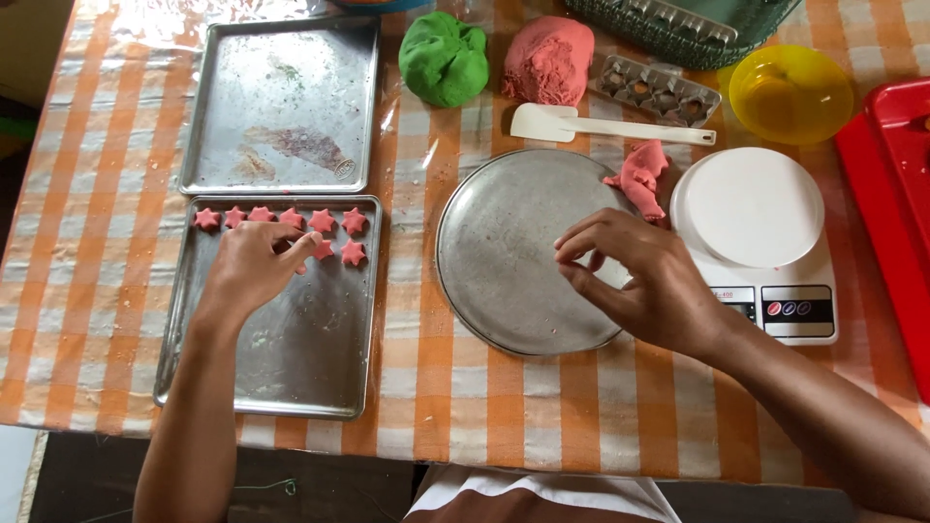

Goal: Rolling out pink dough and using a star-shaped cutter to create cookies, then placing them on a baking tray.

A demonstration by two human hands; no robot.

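My left hand [254, 271] rests on the near metal tray [291, 368], fingertips touching a pink star-shaped dough piece [322, 250] in the second row. Several pink dough stars [281, 219] line the tray's far edge. My right hand [639, 281] hovers over the round metal plate [504, 261], fingers curled and pinched together; whether it holds anything small I cannot tell. A scrap of pink dough [641, 176] lies at the plate's far right rim.
A second metal tray [281, 107] lies farther back. Green dough ball [444, 58], pink dough lump [548, 60], white spatula [601, 126], grey mould [657, 92], yellow bowl [790, 92], white kitchen scale [760, 242], red tray [896, 194] and green basket [678, 29] surround the plate.
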